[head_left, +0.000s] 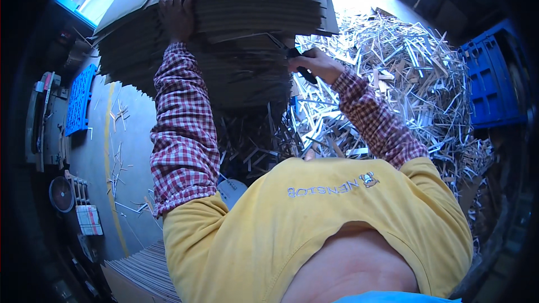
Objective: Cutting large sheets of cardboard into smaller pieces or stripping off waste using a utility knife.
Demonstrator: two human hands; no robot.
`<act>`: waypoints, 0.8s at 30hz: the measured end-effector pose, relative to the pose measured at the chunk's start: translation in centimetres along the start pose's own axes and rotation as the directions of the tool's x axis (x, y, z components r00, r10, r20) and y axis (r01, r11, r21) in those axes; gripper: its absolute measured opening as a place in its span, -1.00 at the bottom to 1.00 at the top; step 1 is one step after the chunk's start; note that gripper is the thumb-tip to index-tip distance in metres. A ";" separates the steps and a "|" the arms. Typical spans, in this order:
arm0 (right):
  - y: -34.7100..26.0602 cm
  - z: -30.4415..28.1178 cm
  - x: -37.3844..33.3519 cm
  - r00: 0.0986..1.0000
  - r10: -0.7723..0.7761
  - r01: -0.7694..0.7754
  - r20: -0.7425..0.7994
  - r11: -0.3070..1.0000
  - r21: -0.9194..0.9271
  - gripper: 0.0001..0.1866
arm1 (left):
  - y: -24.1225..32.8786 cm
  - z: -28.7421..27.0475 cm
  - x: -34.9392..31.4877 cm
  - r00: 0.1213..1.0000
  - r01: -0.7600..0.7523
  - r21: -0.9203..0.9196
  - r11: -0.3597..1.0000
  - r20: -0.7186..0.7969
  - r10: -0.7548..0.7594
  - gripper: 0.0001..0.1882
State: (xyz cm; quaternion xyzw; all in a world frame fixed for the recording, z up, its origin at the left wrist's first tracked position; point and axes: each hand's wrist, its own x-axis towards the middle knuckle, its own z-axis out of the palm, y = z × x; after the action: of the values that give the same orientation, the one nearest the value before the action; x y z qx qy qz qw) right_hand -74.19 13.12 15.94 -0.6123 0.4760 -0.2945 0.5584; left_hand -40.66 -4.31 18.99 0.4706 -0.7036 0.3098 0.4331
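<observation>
A tall stack of flat cardboard sheets (pixel 252 8) stands in front of me, its layered edges facing my body. My left hand (pixel 177 14) rests against those edges at the left, fingers reaching up over the top sheet; nothing shows in its grasp. Closed around a black-handled tool (pixel 305 74) is my right hand (pixel 319 65), near the stack's right end. The tool has a slim metal end pointing up and left at the sheet edges; it looks like scissors or pliers, but its exact kind is unclear. Checked sleeves cover both forearms.
A large heap of cardboard strips (pixel 393 73) fills the floor to the right, beside a blue plastic crate (pixel 491 78). A blue slatted panel (pixel 80 100) stands at the left. Scraps lie near a yellow floor line (pixel 110 163). Another cardboard stack (pixel 143 272) sits lower left.
</observation>
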 end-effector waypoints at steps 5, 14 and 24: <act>-0.9 1.7 -0.4 0.998 0.044 -0.041 -0.055 0.998 0.049 -0.68 | -0.1 -0.5 -0.4 1.000 -0.004 -0.015 1.000 0.015 0.004 -0.64; 14.7 -3.8 -12.6 0.887 0.444 -0.444 -0.126 0.896 0.029 -0.66 | 1.4 -2.1 0.9 0.991 -0.108 0.044 0.993 -0.071 0.111 -0.67; 3.7 -4.4 -6.2 0.979 0.068 -0.078 -0.192 0.996 -0.046 -0.63 | 0.6 -2.1 0.7 0.987 -0.144 0.029 0.989 -0.062 0.146 -0.67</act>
State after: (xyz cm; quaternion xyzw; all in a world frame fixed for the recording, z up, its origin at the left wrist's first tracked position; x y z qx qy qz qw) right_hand -81.42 17.30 14.31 -0.5780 0.5571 -0.3181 0.5043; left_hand -40.68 -2.54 20.52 0.4134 -0.7179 0.3639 0.4258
